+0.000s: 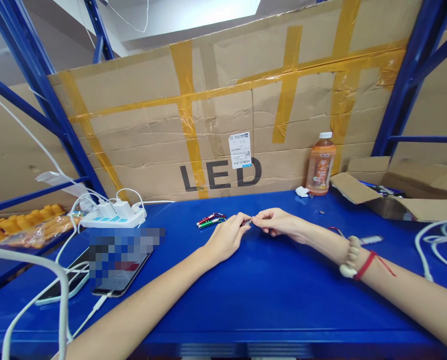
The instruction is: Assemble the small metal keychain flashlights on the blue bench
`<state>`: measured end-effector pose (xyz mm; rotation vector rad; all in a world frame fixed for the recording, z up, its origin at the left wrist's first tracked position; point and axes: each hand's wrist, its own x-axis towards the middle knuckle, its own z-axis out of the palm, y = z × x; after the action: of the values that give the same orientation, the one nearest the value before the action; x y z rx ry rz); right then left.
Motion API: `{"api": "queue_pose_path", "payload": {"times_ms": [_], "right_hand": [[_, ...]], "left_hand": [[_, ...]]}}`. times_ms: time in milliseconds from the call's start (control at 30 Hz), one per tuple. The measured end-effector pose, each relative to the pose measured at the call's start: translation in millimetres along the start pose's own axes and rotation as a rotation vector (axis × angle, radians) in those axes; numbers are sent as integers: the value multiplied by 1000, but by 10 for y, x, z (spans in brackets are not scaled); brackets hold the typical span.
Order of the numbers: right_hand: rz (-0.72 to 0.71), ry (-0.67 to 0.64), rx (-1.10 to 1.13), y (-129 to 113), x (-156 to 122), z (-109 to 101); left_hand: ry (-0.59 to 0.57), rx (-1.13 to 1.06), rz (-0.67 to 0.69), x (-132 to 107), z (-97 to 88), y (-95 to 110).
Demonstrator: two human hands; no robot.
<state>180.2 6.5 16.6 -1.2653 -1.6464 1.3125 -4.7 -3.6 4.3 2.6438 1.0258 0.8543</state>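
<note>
My left hand (228,235) is closed, its thumb and fingers pinched on a small silvery metal piece (248,222) that mostly hides between the fingertips. My right hand (278,221) meets it from the right, thumb and forefinger pinched at the piece's other end. Whether the right fingers hold a separate part is too small to tell. Just left of my left hand lie a red metal tube (209,218) and a green metal tube (211,223), side by side, both slim and shiny like keychain flashlights.
Beyond my right forearm lie a silvery slim piece (371,240) and an open cardboard box (420,207). A drink bottle (321,165) stands by the cardboard wall (151,150). Left are a power strip (114,218), phones (123,272) and white cables (63,300) across the blue shelf (268,300).
</note>
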Motion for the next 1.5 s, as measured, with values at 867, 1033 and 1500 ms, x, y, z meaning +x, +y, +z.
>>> {"api": "queue_pose_path", "payload": {"times_ms": [867,1033,1500], "right_hand": [[-217,240,-174,-10,29,118],[-430,258,-214,-19,16,108],[-715,96,-346,0,50,-54]], "left_hand": [[10,110,-59,19,11,-30],[11,58,-94,20,5,-23],[-56,-71,-33,19,-8,-53]]}}
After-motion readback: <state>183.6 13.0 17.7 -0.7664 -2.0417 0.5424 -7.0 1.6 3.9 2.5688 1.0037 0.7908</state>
